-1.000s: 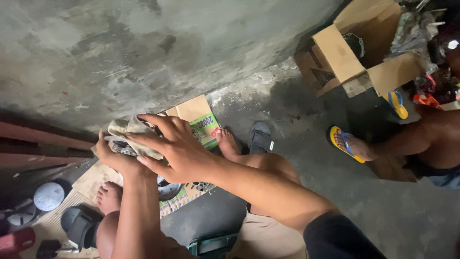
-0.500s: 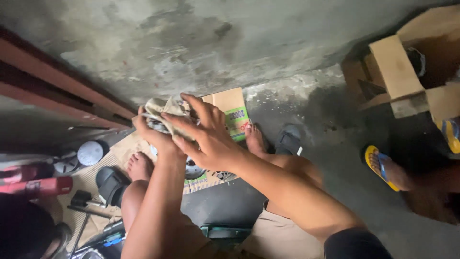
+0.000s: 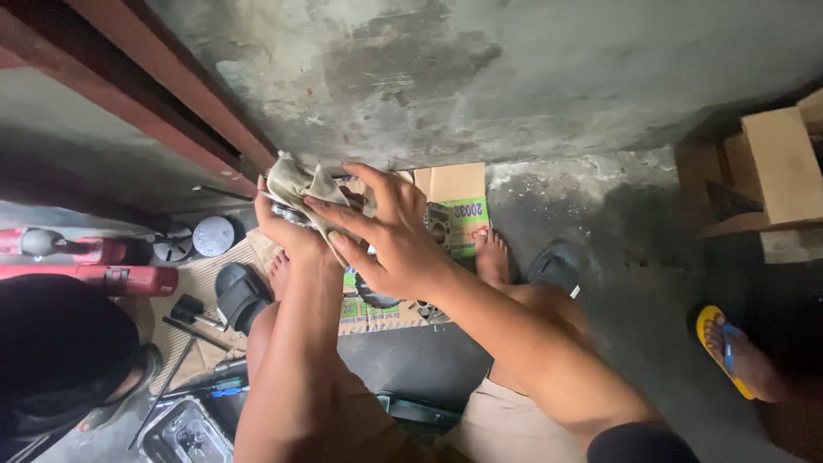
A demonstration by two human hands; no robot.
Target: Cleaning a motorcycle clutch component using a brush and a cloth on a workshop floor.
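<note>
Pressing a dirty pale rag (image 3: 302, 186) against a dark metal part (image 3: 296, 214) held up in front of the chest, just left of the frame's centre. Left hand (image 3: 287, 230) cupping the part from below and behind, fingers curled shut around it, rag bunching up over the top toward 12 o'clock. Right hand (image 3: 390, 236) lying across the rag from 3 o'clock, fingers spread fairly wide and flat, fingertips (image 3: 313, 204) pushing the cloth onto the part rather than closing around it. Forearms crossing up from 6 o'clock, elbows over bent knees.

Lying beneath the hands, at 5 o'clock from them: flattened printed cardboard (image 3: 454, 197) on the concrete floor (image 3: 600, 223), with small metal pieces (image 3: 429, 310) resting on it. Bare right foot (image 3: 492, 257) sitting on the cardboard edge at 3 o'clock from the hands, dark sandal (image 3: 555, 266) just beside it. Bare left foot (image 3: 279, 273) at 7 o'clock, another dark sandal (image 3: 240, 296) touching it. Round grey lid (image 3: 213, 235) and red tool (image 3: 86, 261) lying toward 9 o'clock. Open cardboard box (image 3: 771, 171) standing well apart at 3 o'clock, another person's foot in a yellow flip-flop (image 3: 729, 347) at 4 o'clock.
</note>
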